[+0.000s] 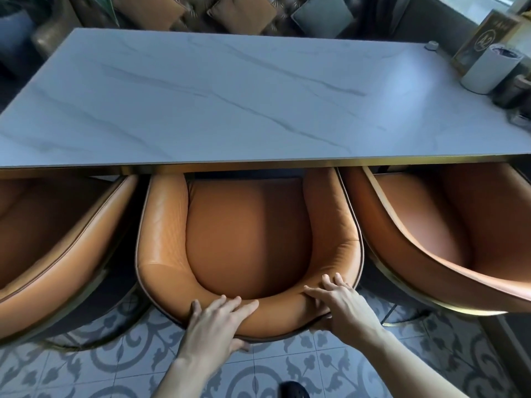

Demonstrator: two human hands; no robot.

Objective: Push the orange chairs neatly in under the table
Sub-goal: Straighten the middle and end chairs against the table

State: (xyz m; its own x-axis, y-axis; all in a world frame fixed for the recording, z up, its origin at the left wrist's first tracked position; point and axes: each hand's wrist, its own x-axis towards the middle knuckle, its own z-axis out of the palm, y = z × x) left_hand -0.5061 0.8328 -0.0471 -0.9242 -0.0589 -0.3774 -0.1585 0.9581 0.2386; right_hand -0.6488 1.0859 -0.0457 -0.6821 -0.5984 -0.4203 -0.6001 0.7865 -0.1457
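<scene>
Left hand (218, 320), right hand (342, 305) gripping middle orange chair (247, 239) backrest; sign (485, 38) reads "A2".

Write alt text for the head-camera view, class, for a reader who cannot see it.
Both hands, left hand and right hand, grip the curved back of the middle orange chair, its front tucked under a white marble table. Matching orange chairs stand on either side on patterned floor tiles.
</scene>
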